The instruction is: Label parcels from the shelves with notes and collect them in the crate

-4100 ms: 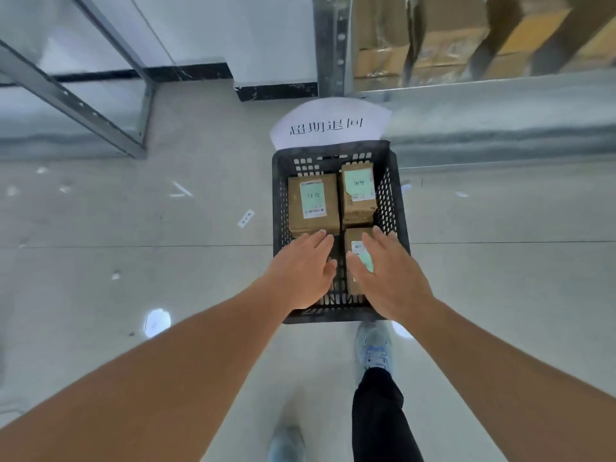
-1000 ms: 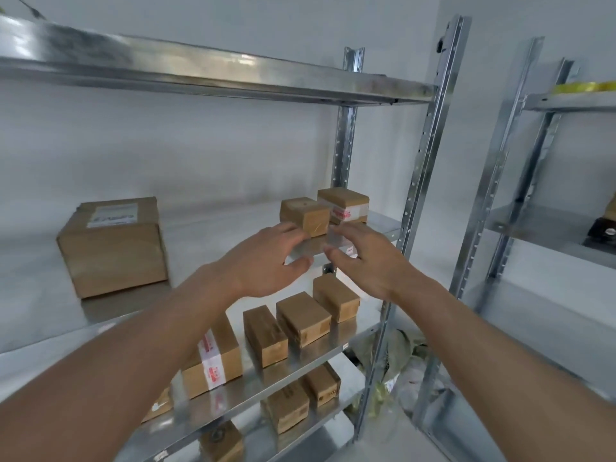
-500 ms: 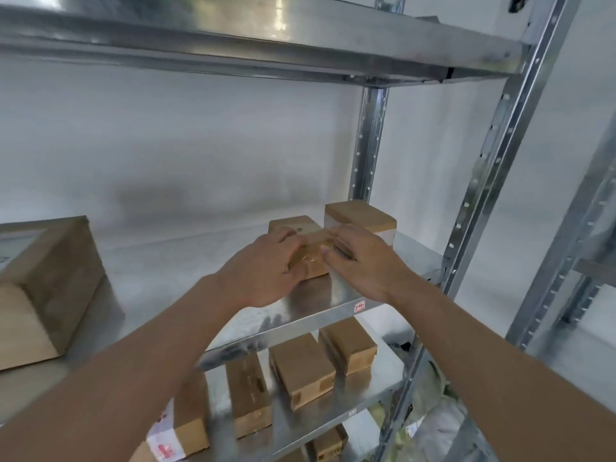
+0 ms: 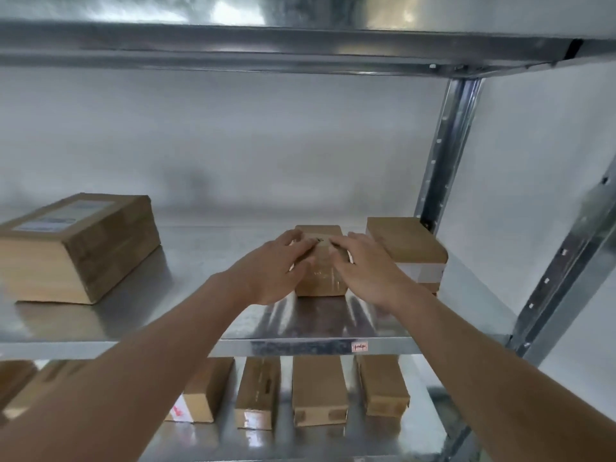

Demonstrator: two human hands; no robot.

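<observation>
- Sitting at nine o'clock on the middle shelf (image 4: 200, 315): large carton (image 4: 76, 248), white label on top, untouched, well apart from both hands.
- Moving on to centre: left hand (image 4: 273, 271) now laid against the left flank and top of the small parcel (image 4: 320, 278), fingers curved over its upper edge, thumb down the near side; half a second back only reaching onto it, a second back short of the shelf altogether.
- Resting at twelve o'clock from the wrists, on the shelf, gripped from both sides: same small parcel, brown, clear tape glinting on its front; no note visible on it.
- Mirroring at one o'clock: right hand (image 4: 363, 271) wrapped over the parcel's right side, fingertips meeting the left's on top; a holding grip, neither wide nor idle.
- Standing just beside at two o'clock: taped box (image 4: 406, 251) with a white band, close to the right hand; contact hard to judge.
- Lying at six o'clock, one shelf down: row of lower parcels (image 4: 318, 391), still awaiting collection.
- Reading the change: grasp closed, lift likely next; labelling and the trip to the crate, out of view here, not yet done for this one.
</observation>
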